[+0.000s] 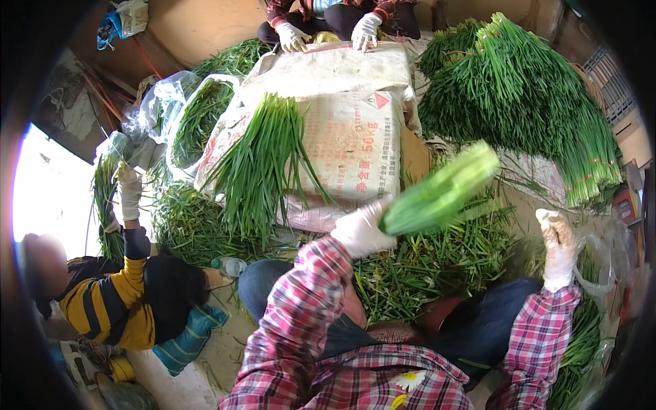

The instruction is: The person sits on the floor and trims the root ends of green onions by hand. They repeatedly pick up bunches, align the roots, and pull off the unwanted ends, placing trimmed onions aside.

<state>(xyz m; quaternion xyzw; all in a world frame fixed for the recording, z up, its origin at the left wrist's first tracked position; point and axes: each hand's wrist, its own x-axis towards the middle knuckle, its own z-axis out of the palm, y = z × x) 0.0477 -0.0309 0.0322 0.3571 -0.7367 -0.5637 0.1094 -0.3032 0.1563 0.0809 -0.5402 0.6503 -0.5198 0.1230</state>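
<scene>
My left hand (363, 231), in a white glove, is closed round the dark green end of a bunch of garlic chives (441, 191). The bunch tilts up to the right, its pale stem end blurred by motion. Off to the right, my gloved right hand (557, 246) is raised with its fingers curled together; whatever lies in them, if anything, is hidden. Between my knees, loose green leaves (430, 273) cover the floor. Another bunch of garlic chives (263, 157) lies on the sack-covered stand (359, 143) before me, its leaves hanging over the near edge.
Bundled chives (512, 82) are piled high at the far right. Across the stand, a co-worker's gloved hands (328, 34) rest on the covering. Another person (113, 294) sits at the left, holding up greens. A plastic bottle (230, 266) lies near my left knee.
</scene>
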